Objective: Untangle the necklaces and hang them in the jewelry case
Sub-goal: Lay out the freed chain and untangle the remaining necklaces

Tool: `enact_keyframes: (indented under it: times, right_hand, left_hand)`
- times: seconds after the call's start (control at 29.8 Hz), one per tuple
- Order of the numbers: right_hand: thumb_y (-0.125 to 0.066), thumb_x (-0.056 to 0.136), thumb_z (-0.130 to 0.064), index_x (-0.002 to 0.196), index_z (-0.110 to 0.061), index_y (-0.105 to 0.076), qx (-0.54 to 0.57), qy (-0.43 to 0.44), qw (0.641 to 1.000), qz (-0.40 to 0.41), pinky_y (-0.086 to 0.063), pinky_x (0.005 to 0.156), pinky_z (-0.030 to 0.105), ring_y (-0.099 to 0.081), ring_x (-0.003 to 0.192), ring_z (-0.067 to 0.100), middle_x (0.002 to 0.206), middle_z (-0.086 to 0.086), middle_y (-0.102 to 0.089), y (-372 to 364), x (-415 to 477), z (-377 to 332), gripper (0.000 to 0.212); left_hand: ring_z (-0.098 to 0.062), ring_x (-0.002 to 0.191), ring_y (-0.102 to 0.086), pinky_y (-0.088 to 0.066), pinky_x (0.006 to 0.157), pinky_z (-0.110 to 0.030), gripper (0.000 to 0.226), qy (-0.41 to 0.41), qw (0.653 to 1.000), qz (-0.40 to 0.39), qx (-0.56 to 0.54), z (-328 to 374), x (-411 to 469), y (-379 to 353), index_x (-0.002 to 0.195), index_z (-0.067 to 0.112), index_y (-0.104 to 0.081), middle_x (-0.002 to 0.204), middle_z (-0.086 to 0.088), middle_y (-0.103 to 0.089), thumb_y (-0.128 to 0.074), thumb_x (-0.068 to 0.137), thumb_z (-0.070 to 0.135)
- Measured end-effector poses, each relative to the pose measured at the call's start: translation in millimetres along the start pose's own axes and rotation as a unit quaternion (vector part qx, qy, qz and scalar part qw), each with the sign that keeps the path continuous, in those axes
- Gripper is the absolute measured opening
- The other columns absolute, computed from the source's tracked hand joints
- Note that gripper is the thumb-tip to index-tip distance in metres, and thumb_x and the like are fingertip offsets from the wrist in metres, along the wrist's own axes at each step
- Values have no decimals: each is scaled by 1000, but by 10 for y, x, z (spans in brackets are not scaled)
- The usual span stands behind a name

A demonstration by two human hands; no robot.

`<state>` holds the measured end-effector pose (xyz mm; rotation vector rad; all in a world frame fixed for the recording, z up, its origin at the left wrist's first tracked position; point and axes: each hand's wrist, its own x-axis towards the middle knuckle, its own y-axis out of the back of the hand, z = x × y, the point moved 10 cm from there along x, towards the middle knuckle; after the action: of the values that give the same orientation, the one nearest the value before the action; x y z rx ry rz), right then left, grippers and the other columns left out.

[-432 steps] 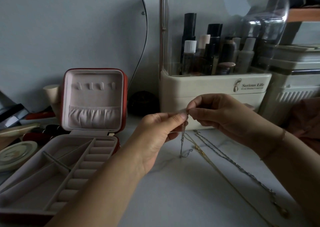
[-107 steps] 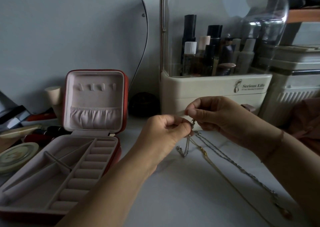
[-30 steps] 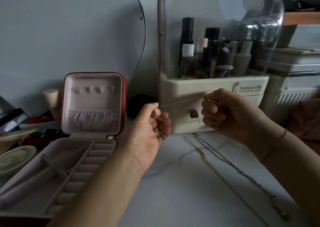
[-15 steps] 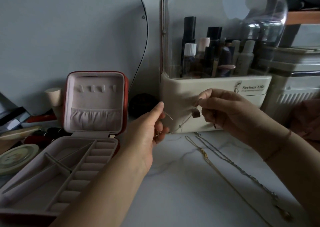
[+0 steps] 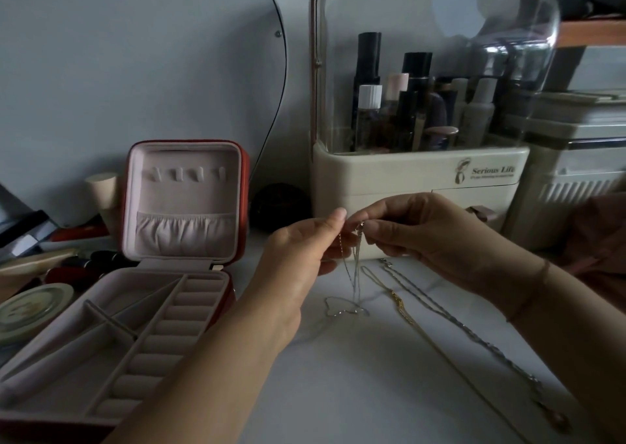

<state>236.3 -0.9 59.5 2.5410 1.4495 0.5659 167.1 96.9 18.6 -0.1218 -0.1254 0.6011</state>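
Two grips meet above the middle of the counter (image 5: 338, 393): the left grip (image 5: 298, 257) and the right grip (image 5: 416, 237) each pinch the top of a fine silver necklace (image 5: 352, 274). Its strands hang between them and end in a loose loop lying on the counter. Whether a knot sits at the pinch point is hard to tell, since the chain is so thin in this dim light.

The step in hand looks like teasing the strands apart. It would go best with light fingertip pressure, drawing the strands sideways rather than pulling down, which could tighten a snag. Letting the loop lie slack helps.

Two more chains lie apart from it, running toward the front right corner: a gold necklace (image 5: 401, 308) and, just beside it, a silver rope necklace (image 5: 474, 335).

At the left edge the jewelry case (image 5: 176, 265) stands open, its lid (image 5: 184, 196) upright with a row of small hooks (image 5: 184, 173) and a gathered pocket (image 5: 184, 232). No necklace hangs there yet, and no jewellery shows in the tray (image 5: 61, 362) or ring rolls (image 5: 176, 315). At the back edge a cosmetics organiser (image 5: 399, 176) holds upright bottles (image 5: 370, 111) under a clear dome (image 5: 474, 37).
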Motion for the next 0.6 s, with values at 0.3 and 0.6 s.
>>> enact_keyframes:
  times: [0.3,0.6]
  right_hand:
    - [-62,80,-15,95,-7,-72,-25,17,998,47,-41,55,15,-45,57,8,66,-1,-61,69,-3,-38,19]
    - [-65,72,-18,86,-7,-70,36,22,997,62,-40,53,15,-46,56,8,63,-1,-62,108,3,-53,18]
  left_hand:
    - [-7,80,-63,-48,83,-28,30,2,996,34,88,1,-21,98,63,22,-72,77,3,-72,-65,79,46]
    - [5,53,-53,-42,61,-25,19,-49,972,56,223,65,6,137,66,22,-65,54,16,-61,-67,83,32]
